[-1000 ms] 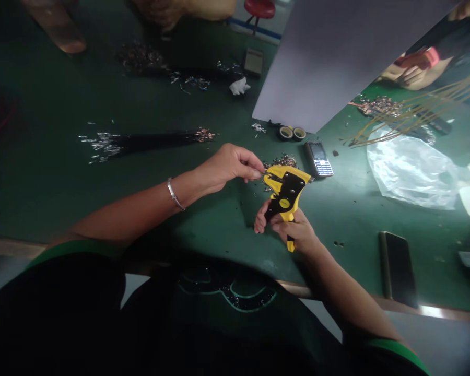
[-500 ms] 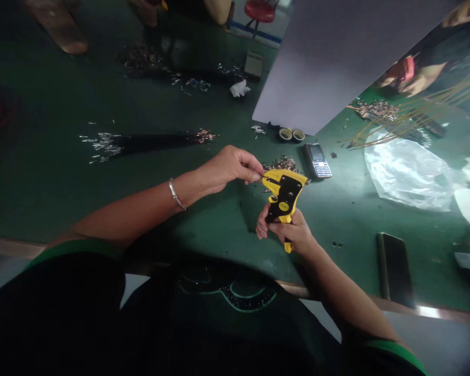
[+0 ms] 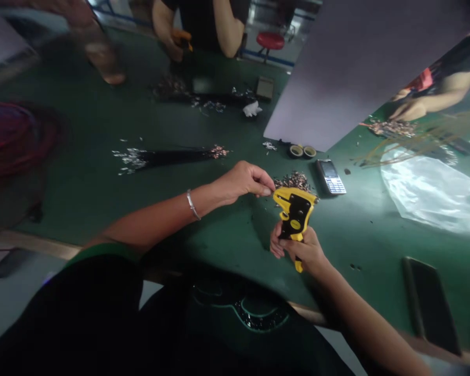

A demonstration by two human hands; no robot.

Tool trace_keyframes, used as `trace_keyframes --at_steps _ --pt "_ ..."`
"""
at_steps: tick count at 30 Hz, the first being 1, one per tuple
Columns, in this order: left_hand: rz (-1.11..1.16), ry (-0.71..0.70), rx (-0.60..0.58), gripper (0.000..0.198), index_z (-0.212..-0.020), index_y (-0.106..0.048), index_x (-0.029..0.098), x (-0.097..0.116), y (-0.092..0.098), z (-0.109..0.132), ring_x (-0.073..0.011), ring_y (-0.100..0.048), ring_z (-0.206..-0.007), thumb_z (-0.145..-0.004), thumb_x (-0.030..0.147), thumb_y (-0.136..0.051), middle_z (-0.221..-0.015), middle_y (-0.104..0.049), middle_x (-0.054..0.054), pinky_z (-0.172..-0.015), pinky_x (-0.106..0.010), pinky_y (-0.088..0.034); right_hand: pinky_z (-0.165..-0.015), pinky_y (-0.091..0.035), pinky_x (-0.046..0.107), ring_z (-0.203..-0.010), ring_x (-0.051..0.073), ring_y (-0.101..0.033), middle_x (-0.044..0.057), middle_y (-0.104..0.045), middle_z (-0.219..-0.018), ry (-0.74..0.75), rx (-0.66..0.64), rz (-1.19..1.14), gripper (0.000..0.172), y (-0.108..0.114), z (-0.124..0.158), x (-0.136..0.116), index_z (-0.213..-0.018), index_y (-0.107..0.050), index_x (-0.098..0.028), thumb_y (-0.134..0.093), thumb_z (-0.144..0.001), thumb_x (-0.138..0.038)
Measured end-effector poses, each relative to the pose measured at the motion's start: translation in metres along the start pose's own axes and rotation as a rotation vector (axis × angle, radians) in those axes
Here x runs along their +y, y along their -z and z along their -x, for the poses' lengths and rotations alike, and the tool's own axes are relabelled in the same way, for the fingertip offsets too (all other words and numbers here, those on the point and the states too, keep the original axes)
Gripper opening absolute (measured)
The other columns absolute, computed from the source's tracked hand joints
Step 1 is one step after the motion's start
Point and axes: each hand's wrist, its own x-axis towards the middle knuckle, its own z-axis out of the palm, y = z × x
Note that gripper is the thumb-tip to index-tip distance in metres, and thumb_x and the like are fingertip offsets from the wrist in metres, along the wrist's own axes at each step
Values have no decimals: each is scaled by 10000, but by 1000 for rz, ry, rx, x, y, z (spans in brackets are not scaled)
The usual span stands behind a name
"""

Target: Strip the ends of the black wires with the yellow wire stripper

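My right hand (image 3: 306,246) is wrapped round the handles of a yellow and black wire stripper (image 3: 296,211), held upright with its jaws toward the left. At those jaws, the thumb and fingertips of my left hand (image 3: 246,181) are pinched on a thin dark wire, mostly hidden by the fingers. Just behind the tool's head lies a heap of small stripped bits (image 3: 296,180). Farther left, a bundle of black wires (image 3: 176,155) rests on the green table (image 3: 203,235), with silvery ends on the left and coppery ends on the right.
Two tape rolls (image 3: 302,151) and a keypad phone (image 3: 331,177) lie beyond the stripper. A grey panel (image 3: 321,78) stands behind them. To the right are a clear plastic bag (image 3: 434,190) and a dark smartphone (image 3: 431,303). Red coiled cable (image 3: 11,141) lies left. Co-workers sit across the table.
The view has shifted, so everything appears farther right and lower. Both hands keep their places at the stripper, with the left still pinched at its jaws.
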Motion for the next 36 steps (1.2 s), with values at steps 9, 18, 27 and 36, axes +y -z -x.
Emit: trace_keyframes --at_steps 9,18,27,36 --pt "15 -1 -52 101 -677 -721 120 -2 3 1 -52 -549 -535 -623 35 -709 -560 -633 19 -562 -214 -415 -410 -410 262 -433 119 -484 -8 -554 -611 -12 55 46 143 0 2 6 -795 -603 -159 -730 -740 -192" --pt "-3 3 -82 116 -680 -725 125 -6 6 -1 -54 -556 -560 -624 24 -719 -590 -651 12 -565 -208 -422 -405 -406 254 -422 109 -467 -17 -530 -584 -21 76 70 155 -1 1 9 -773 -583 -155 -725 -725 -195" --pt "-68 -45 -145 126 -720 -743 122 -7 10 -4 -56 -543 -559 -640 33 -703 -608 -655 1 -542 -200 -412 -396 -410 266 -404 110 -461 -22 -524 -575 -41 103 95 173 -3 0 9 -758 -569 -160 -723 -694 -206" --pt "-129 -26 -147 93 -731 -751 121 -12 12 -10 -64 -551 -564 -659 74 -717 -626 -666 -16 -549 -207 -415 -394 -407 269 -405 110 -456 -23 -526 -575 -53 115 67 181 -2 -1 9 -752 -565 -169 -724 -672 -198"
